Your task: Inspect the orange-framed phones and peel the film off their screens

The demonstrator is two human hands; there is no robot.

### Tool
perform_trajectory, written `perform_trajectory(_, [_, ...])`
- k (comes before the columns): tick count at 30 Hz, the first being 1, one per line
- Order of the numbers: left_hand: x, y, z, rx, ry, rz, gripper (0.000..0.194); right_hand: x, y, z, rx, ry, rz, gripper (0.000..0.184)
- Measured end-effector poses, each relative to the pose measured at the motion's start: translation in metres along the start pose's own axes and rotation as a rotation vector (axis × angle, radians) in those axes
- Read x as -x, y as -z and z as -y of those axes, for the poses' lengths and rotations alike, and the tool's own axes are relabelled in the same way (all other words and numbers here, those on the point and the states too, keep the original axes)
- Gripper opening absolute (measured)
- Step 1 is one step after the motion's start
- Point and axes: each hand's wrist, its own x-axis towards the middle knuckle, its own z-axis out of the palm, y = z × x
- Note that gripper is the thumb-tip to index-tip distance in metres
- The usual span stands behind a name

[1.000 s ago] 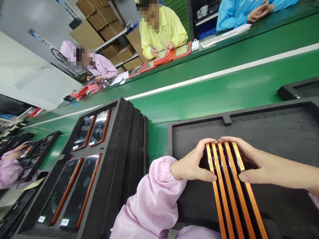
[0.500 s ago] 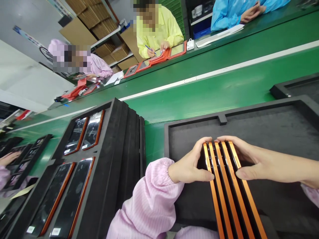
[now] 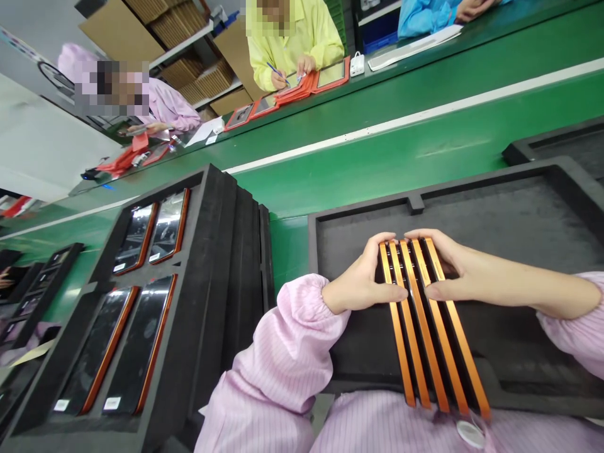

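A row of several smartphones [image 3: 423,327] with orange frames stands on edge, side by side, between my two hands. My left hand [image 3: 359,281] is closed on the left side near the far end, its thumb lying over the upper edges. From the other side my right hand [image 3: 455,270] grips the same row, its thumb across the frames. Beneath is a black foam tray [image 3: 365,217]; the near ends of the phones reach past its front rim. Whether the phones touch the tray floor is hidden.
At left rises a stack of black foam trays [image 3: 240,264]; the top one holds several orange-framed phones [image 3: 141,343] lying screen up. Another black tray [image 3: 557,141] is at the far right. Across the green bench [image 3: 377,160] people sit with red-cased items [image 3: 302,91] and papers.
The view has tilted down a little, so the near ends of the phones now show. My right thumb has moved left, from the outermost phone over the inner ones. Both hands keep hold.
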Motion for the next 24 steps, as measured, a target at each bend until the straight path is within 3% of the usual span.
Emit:
perform_trajectory(5, [-0.002,0.001,-0.001,-0.061,-0.016,-0.033,0.088,-0.001,-0.003,0.009,0.084,-0.057,-0.081,0.092])
perform_trajectory(10, [-0.003,0.001,-0.001,-0.066,-0.07,-0.025,0.087,-0.001,-0.015,0.015,0.148,-0.099,-0.287,0.103])
perform_trajectory(18, [-0.007,-0.002,0.004,-0.057,-0.103,-0.056,0.104,0.006,-0.014,0.007,0.184,-0.069,-0.33,0.09])
perform_trajectory(24, [-0.006,-0.003,0.0,-0.087,-0.073,-0.016,0.13,0.011,-0.018,0.014,0.069,-0.094,-0.308,0.107])
